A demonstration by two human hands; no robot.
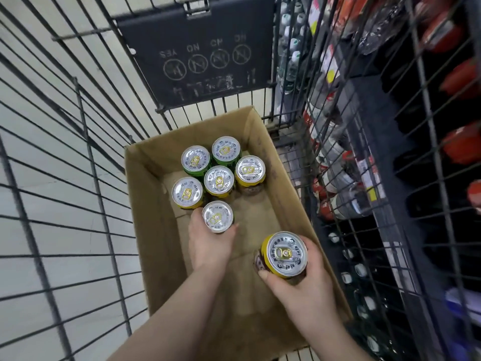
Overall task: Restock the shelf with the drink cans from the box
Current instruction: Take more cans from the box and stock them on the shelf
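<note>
Open cardboard box (145,204) sits inside a wire cart (78,178), flaps up, floor of the box partly bare. Five cans stand upright, packed touching toward the far end of the box: a green can (195,159) and a second green can (226,150) in the back row, a yellow can (250,169) at the far right wall, a middle can (219,180) between them, and a yellow can on the left (187,192). Left hand (209,243) reaches down into the box, its grip closed around the sides of a sixth can (217,216), which stands just in front of the cluster; cannot tell whether that can is lifted off the box floor. Right hand (302,280) has its grip wrapped around a yellow-and-brown can (285,254), held upright above the near right edge of the box, thumb on the left side, fingers round the right. All tops are silver with gold pull tabs. A dark plastic panel (197,56) with faded symbols hangs on the cart's far end. Beyond the cart's right wall, a shelf (364,178) holds bottles and red-lidded goods, blurred.
</note>
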